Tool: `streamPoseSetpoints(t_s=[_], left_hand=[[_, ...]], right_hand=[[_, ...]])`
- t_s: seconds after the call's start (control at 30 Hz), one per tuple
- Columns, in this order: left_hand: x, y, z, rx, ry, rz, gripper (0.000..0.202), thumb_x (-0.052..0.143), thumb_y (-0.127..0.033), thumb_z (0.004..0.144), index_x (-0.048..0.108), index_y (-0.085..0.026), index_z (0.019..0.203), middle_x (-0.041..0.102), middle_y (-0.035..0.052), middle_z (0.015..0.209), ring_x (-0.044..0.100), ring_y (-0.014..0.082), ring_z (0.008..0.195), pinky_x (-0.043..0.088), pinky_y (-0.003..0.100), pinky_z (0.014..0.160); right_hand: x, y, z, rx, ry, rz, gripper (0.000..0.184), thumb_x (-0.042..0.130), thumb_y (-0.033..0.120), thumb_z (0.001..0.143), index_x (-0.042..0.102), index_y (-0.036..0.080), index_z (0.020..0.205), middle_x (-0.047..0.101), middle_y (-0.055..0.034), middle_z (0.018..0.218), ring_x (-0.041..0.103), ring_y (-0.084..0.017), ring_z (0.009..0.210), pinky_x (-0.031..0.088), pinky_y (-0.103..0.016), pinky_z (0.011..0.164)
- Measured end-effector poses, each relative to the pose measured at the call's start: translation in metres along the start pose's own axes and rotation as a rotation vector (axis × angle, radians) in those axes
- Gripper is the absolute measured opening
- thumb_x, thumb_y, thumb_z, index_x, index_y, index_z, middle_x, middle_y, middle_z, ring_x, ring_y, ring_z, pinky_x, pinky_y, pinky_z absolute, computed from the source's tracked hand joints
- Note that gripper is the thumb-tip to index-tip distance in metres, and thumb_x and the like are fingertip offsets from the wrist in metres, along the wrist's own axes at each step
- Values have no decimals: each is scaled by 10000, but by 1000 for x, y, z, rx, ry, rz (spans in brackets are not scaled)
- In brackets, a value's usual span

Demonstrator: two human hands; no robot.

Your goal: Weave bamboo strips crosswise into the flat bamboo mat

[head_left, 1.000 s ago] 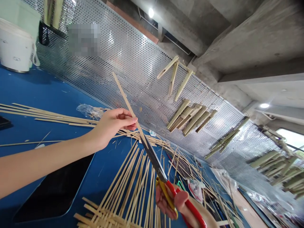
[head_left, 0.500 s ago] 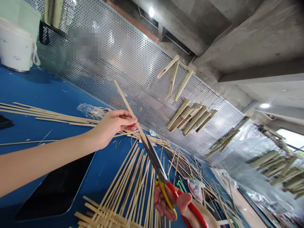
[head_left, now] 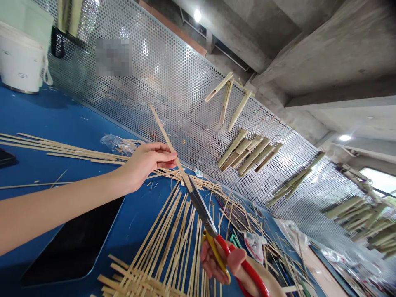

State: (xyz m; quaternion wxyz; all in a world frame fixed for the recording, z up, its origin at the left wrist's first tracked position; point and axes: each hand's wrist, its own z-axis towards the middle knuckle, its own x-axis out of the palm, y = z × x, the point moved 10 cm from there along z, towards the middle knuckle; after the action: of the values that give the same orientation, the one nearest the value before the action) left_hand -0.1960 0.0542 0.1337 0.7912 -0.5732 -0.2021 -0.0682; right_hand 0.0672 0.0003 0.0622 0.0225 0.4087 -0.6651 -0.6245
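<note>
My left hand (head_left: pixel 147 163) pinches a thin bamboo strip (head_left: pixel 163 134) that points up and to the left over the blue table (head_left: pixel 62 119). My right hand (head_left: pixel 230 266), at the bottom edge, grips red and yellow scissors (head_left: pixel 213 237). The scissor blades (head_left: pixel 198 202) run along the lower end of the held strip, just below my left fingers. Under both hands lies a fan of several bamboo strips (head_left: pixel 167 243), woven together at the bottom.
A perforated metal screen (head_left: pixel 173 82) with bamboo pieces (head_left: pixel 247 150) hung on it backs the table. More long strips (head_left: pixel 62 150) lie at left, a white bucket (head_left: pixel 20 57) at far left, a dark panel (head_left: pixel 74 243) near my forearm, plastic bags (head_left: pixel 255 245) at right.
The held strip has slid down a little through my left fingers toward the scissors, so less of it sticks up. Both hands have hardly shifted.
</note>
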Motion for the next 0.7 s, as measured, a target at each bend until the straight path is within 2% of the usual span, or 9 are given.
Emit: streamPoseSetpoints(t_s=[0.13, 0.27, 0.43, 0.57, 0.7], left_hand=[[-1, 4, 1, -18, -8, 7, 163, 837, -275, 623, 737, -178, 707, 698, 49, 734, 663, 173, 695, 585, 330, 772], [-1, 4, 1, -4, -9, 23, 190, 849, -299, 609, 741, -183, 713, 695, 40, 731, 660, 163, 696, 579, 298, 742], [2, 6, -1, -13, 13, 32, 213, 861, -330, 603, 737, -186, 700, 693, 40, 717, 655, 158, 680, 579, 280, 716], [2, 14, 0, -82, 6, -32, 204, 878, -295, 580, 733, -181, 669, 692, 53, 702, 662, 176, 690, 596, 309, 772], [2, 19, 1, -111, 7, -67, 176, 872, -266, 591, 735, -179, 659, 696, 60, 705, 669, 181, 696, 603, 312, 790]], right_hand=[[6, 4, 2, -48, 77, -32, 838, 252, 825, 767, 665, 107, 899, 545, 73, 618, 432, 16, 409, 368, -135, 458], [7, 6, 2, -79, 109, -57, 908, 144, 821, 773, 668, 100, 948, 523, 72, 614, 453, 6, 438, 386, -165, 487], [8, 9, 2, -101, 128, -59, 804, 314, 855, 742, 683, 158, 900, 576, 47, 637, 442, -27, 420, 418, -168, 441], [6, 13, -3, -115, 130, -55, 805, 227, 781, 837, 688, 126, 915, 587, 39, 666, 503, -20, 458, 417, -182, 491], [1, 14, -8, -111, 90, -55, 703, 283, 700, 899, 695, 133, 949, 577, 60, 650, 592, -56, 529, 448, -244, 543]])
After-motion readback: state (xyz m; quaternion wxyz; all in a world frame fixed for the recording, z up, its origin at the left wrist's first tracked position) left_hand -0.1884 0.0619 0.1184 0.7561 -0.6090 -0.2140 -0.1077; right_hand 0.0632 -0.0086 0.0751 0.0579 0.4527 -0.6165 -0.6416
